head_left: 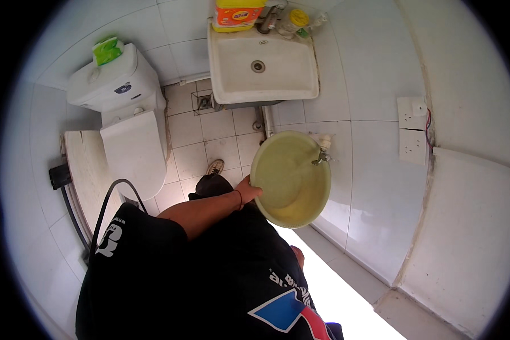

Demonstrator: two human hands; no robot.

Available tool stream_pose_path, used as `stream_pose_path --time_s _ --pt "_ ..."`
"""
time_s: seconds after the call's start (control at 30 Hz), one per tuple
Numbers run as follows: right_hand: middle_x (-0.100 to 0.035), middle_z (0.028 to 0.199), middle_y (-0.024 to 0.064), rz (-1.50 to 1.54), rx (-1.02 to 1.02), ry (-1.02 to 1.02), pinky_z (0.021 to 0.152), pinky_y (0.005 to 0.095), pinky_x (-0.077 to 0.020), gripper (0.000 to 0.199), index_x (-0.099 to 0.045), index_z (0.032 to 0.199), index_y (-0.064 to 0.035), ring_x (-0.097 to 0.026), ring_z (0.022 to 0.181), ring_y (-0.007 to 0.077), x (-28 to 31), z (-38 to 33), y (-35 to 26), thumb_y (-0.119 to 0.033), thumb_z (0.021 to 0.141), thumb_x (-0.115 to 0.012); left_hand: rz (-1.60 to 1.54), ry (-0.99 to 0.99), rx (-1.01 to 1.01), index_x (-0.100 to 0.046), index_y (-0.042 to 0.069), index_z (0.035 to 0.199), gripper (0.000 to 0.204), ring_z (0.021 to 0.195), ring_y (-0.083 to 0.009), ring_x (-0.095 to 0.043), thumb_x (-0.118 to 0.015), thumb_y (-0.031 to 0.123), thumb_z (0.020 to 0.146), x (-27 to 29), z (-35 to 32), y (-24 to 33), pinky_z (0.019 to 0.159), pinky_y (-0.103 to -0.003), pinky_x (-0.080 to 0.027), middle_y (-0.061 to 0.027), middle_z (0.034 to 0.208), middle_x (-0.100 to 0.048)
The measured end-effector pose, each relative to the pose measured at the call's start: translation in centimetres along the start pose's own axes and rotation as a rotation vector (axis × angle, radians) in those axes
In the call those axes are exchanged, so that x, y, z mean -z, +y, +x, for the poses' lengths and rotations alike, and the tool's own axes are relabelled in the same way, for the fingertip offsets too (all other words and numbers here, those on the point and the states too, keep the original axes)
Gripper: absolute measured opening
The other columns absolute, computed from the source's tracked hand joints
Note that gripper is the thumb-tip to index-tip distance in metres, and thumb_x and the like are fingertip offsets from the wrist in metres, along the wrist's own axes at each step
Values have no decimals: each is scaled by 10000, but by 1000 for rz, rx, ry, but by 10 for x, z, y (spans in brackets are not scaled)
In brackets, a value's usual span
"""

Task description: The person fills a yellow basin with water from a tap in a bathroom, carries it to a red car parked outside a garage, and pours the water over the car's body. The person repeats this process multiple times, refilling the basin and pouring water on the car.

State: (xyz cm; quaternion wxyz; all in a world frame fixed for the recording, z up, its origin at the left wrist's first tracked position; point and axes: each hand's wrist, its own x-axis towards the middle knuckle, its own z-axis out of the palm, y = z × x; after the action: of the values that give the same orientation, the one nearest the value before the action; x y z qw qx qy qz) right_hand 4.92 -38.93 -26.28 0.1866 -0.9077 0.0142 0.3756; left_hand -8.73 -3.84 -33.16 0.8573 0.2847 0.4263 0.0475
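Note:
My left hand (248, 194) is closed on the near-left rim of a round, pale yellow-green plastic basin (259, 161), thumb over the edge. The basin is held tilted below a small metal wall tap (321, 157), whose spout reaches over its right rim. Its inside looks wet; how much water is in it, and whether the tap runs, I cannot make out. A small patch of bare skin shows beside the right edge of my black shirt (221, 272). It may be part of my right hand or arm, but no fingers are visible.
Ahead is a white sink (232, 68) with a yellow-orange container (239, 16) and a yellow-lidded jar (298, 20). A white toilet (135, 150) stands left, a green tissue pack (107, 51) on its tank. Outlets (412, 130) are on the right wall; a floor drain (204, 102) lies ahead.

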Motion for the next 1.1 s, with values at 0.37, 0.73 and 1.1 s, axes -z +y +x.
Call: stream_pose_path --time_s 0.37,0.73,1.1 --pt "-438 1359 228 770 -144 -177 931 468 -490 679 -297 1421 -72 -484 1233 318 5 6 -60 -469 930 -545 4 -25 58 -419 57 1342 650 957 -288 -657 -620 62 724 2 -5 0 681 -404 -589 -141 1134 -621" --pt "-322 1475 121 902 -255 -400 1083 536 -325 666 -274 1447 -131 -343 1346 336 -43 29 -114 -485 939 -519 34 -14 152 -390 91 1357 658 844 -301 -682 -615 85 738 4 -12 11 554 -404 -595 -132 1115 -625" --pt "-540 1248 184 38 272 323 890 375 -480 567 -421 1319 42 -587 1048 284 1 39 -138 -292 910 -626 -38 54 111 -425 59 1331 643 907 -299 -666 -629 46 721 13 -19 12 579 -427 -601 -136 1105 -623"
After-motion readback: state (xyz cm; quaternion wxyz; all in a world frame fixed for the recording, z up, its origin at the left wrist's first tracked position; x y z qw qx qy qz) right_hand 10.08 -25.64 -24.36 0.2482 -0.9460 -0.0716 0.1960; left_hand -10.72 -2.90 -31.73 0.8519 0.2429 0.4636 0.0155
